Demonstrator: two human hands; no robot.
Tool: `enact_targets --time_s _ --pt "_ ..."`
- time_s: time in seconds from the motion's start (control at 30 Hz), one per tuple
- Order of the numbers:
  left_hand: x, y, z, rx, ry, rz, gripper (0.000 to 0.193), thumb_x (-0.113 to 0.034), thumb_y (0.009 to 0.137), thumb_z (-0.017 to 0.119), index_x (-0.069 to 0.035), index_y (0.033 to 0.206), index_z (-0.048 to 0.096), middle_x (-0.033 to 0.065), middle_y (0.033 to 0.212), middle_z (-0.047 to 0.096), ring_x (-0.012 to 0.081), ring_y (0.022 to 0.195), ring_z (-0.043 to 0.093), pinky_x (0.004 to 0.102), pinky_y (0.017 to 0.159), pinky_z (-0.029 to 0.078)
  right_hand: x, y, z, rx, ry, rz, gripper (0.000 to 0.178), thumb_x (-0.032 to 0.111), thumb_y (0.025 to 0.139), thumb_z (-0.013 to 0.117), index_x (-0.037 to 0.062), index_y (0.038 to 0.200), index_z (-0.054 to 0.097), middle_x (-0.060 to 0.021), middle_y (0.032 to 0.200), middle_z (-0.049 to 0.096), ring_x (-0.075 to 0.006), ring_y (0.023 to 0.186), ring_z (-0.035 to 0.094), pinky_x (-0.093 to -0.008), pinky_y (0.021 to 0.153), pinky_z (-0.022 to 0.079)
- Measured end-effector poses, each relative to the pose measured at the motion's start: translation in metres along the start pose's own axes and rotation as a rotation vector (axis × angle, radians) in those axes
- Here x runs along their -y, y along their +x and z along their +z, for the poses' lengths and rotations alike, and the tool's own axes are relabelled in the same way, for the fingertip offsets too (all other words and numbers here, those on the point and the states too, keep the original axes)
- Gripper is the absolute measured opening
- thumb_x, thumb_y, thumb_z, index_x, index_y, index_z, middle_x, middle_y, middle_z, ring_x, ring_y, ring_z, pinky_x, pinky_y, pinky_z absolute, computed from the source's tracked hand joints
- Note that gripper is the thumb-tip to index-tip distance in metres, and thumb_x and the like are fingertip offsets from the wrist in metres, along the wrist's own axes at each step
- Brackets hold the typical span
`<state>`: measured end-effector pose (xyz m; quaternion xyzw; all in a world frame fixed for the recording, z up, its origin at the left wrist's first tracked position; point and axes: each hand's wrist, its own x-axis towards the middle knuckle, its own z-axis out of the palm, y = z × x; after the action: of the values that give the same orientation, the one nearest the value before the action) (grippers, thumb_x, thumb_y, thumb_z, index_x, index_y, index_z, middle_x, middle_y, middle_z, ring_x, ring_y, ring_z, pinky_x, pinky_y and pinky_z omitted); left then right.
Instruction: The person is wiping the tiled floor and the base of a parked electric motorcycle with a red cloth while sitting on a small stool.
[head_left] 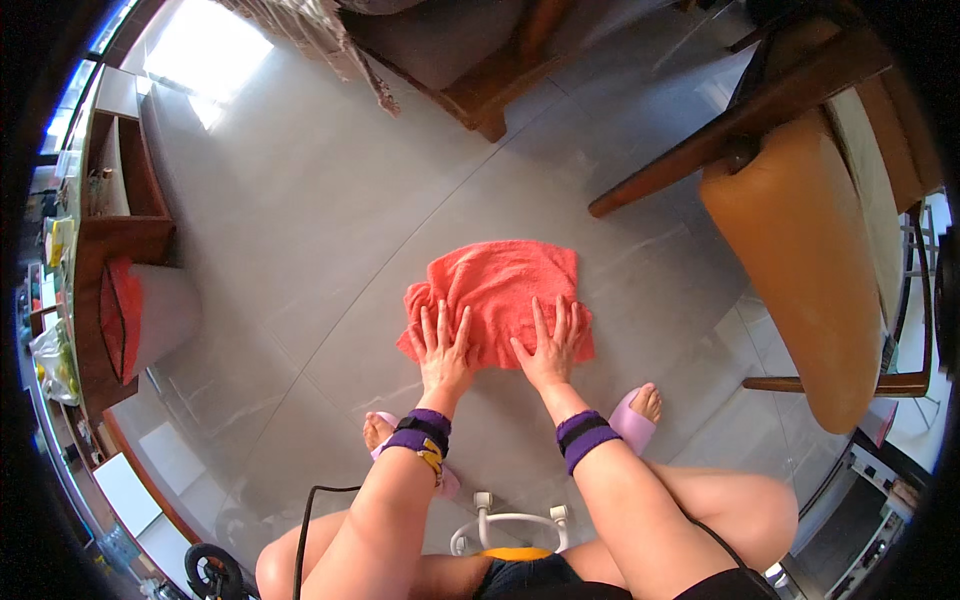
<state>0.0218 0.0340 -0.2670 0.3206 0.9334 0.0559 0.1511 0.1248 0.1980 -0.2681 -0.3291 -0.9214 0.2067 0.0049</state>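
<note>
A coral-red cloth lies spread on the grey tiled floor, its edges uneven and the left side rumpled. My left hand rests on the near left part of it, fingers stretched out and spread. On the near right part my right hand lies flat too, its fingers apart and thumb turned inward. Both palms press down on the fabric; neither hand grips it. Purple bands with black straps circle both my wrists.
An orange padded chair with wooden legs stands at the right. Wooden furniture stands at the far side. A whitish bin with a red liner sits at the left beside a wooden cabinet. White wheeled stool legs show between my feet.
</note>
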Motion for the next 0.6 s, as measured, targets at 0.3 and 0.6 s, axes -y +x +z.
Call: enact_targets --time_s 0.3,0.6 --pt "0.012 -0.006 0.014 -0.063 -0.023 -0.001 0.073 -0.037 0.092 0.058 -0.006 0.153 0.033 0.0183 0.159 0.027 0.0397 0.15 0.017 0.0564 0.122 0.007 0.007 0.007 0.009 -0.168 0.161 -0.316 0.036 0.014 0.082 0.065 0.0172 0.117 0.07 0.0019 0.117 0.063 -0.0234 0.101 0.054 -0.0391 0.091 0.047" --pt "0.014 0.003 0.041 -0.158 -0.045 -0.443 0.078 -0.045 0.095 0.051 -0.003 0.155 0.022 0.0223 0.161 0.014 0.0401 0.149 0.01 0.0538 0.121 0.009 0.123 0.109 0.03 -0.043 0.305 -0.901 0.041 0.021 0.085 0.063 0.0181 0.126 0.066 0.0025 0.141 0.051 -0.0222 0.137 0.037 -0.0491 0.115 0.026"
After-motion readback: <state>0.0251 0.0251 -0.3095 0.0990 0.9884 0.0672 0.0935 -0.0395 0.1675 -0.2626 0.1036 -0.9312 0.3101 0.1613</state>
